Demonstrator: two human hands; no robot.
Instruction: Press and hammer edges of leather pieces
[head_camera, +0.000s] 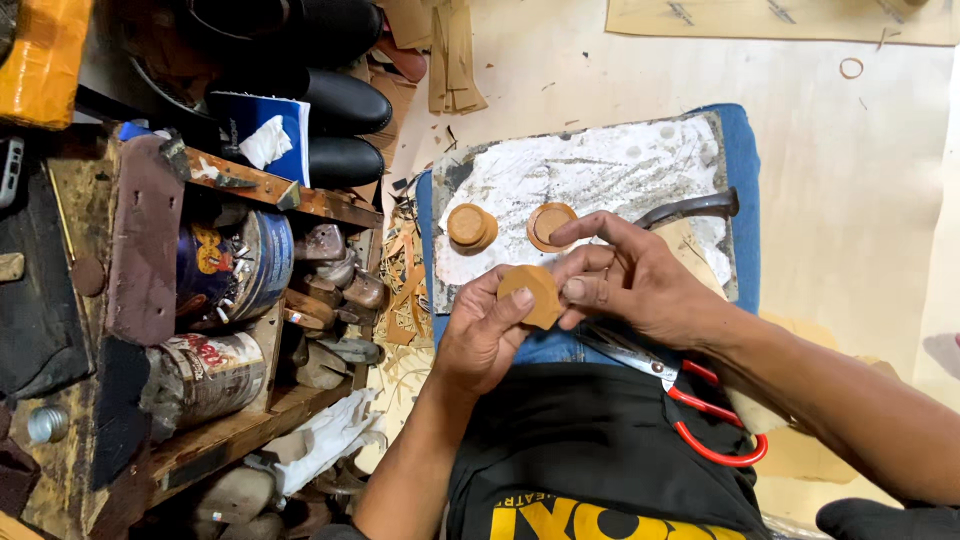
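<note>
My left hand (482, 335) and my right hand (628, 283) together hold a tan, rounded leather-covered piece (533, 293) above my lap. The left thumb rests on its top edge and the right fingers pinch its right side. Just beyond it, on a scuffed white work board (600, 175) laid across my knees, sit two similar tan round pieces (470, 226), one a flat ring-edged disc (549, 224).
Red-handled scissors (700, 415) lie on my lap under the right forearm. A dark metal tool (690, 207) rests on the board's right. Left stands a wooden shelf (240, 425) with tins, shoe lasts and black shoes. Leather scraps litter the floor.
</note>
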